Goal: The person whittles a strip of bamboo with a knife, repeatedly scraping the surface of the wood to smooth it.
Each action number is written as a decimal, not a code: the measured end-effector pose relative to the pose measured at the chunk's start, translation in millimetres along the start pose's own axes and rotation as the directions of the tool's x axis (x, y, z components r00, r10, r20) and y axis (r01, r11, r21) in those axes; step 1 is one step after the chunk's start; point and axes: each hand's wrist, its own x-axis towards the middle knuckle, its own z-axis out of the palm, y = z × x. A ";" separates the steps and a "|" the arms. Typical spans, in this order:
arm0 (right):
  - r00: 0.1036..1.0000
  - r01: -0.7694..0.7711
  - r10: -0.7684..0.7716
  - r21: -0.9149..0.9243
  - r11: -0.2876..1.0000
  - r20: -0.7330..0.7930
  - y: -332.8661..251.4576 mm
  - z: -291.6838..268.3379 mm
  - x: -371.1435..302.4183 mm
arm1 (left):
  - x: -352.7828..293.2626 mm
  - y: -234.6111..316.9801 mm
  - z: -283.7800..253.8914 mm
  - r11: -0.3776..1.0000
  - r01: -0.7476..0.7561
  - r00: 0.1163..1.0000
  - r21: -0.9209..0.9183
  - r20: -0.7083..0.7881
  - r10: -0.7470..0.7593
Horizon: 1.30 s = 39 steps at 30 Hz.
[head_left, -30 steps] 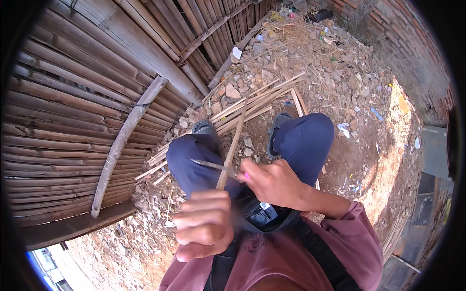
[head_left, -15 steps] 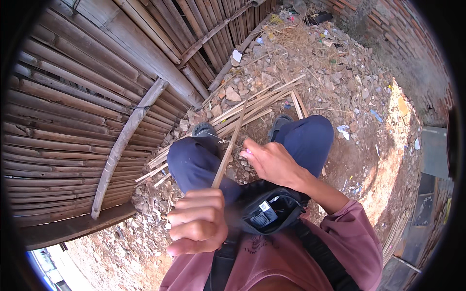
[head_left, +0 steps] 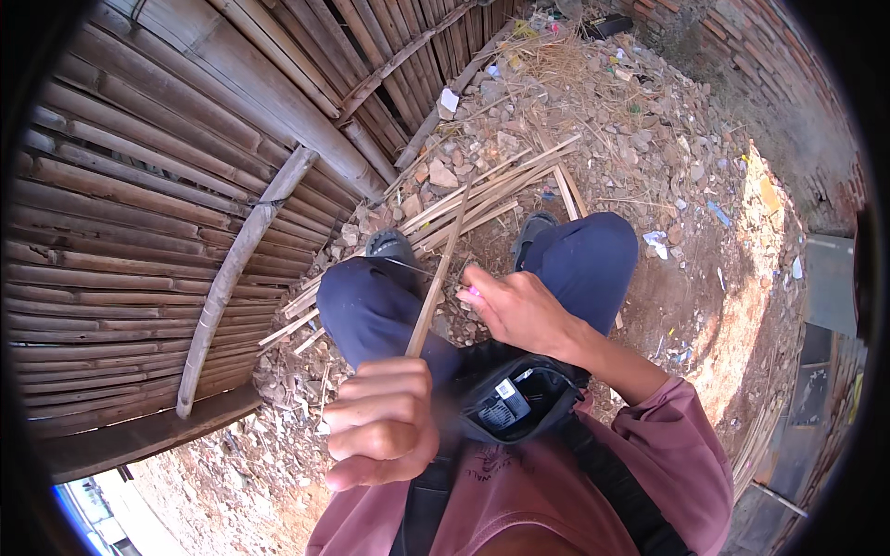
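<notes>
Gripping a thin bamboo strip (head_left: pixel 436 283) in a clenched left hand (head_left: pixel 380 422), the right hand (head_left: pixel 519 310) pinches alongside; splinters could cut fingers if it slips.

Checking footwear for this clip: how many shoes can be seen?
2. The left shoe is past the left knee, near the bamboo wall. The right shoe is past the right knee, beside the bamboo strips on the ground. Both are partly hidden by the legs.

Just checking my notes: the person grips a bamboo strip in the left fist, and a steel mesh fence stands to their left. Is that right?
Not quite. The head view shows the left hand gripping the bamboo strip, but the fence is of bamboo poles, not steel mesh.
</notes>
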 end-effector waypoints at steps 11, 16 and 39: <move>0.994 -0.106 0.104 -0.069 0.992 -0.036 59.6 16.7 10.1 | -6.6 -6.1 0.7 1.000 -0.001 0.999 -0.028 -0.035 0.000; 0.998 -0.048 0.047 -0.020 0.999 -0.029 41.8 13.6 24.3 | -2.6 -1.9 -7.2 0.997 0.075 0.995 0.002 -0.059 -0.075; 0.989 -0.145 0.148 0.150 0.978 -0.009 100.5 37.2 41.2 | 13.7 -0.6 -12.7 0.995 0.018 0.998 0.100 -0.066 -0.011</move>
